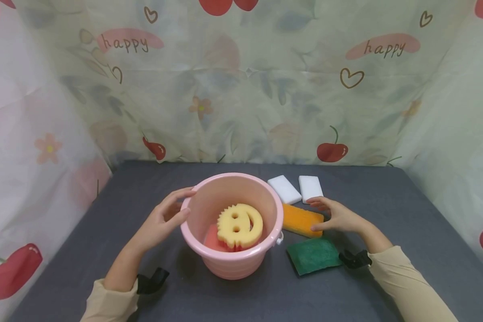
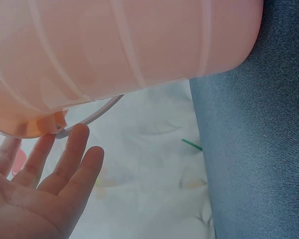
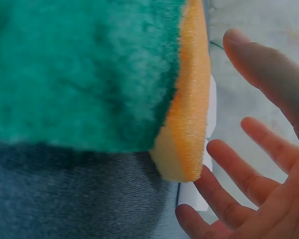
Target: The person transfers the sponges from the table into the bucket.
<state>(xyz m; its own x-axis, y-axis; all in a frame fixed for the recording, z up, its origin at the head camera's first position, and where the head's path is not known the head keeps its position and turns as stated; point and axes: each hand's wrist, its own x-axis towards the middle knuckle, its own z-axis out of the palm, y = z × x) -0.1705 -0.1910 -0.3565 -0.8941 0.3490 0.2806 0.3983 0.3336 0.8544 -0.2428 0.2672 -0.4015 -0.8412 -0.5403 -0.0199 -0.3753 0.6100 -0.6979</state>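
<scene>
A pink bucket stands on the dark table, holding a yellow smiley-face sponge on top of a red sponge. My left hand is at the bucket's left rim, fingertips right by it and thumb apart from the fingers; the left wrist view shows those fingers nearly straight near the handle joint. Over the right end of an orange sponge is my right hand, thumb and fingers spread apart. In the right wrist view its fingers reach past the end of the orange sponge, and nothing is gripped.
A green scouring pad lies in front of the orange sponge. Two white sponges, one left and one right, lie behind it. Patterned cloth hangs around the back and sides of the table.
</scene>
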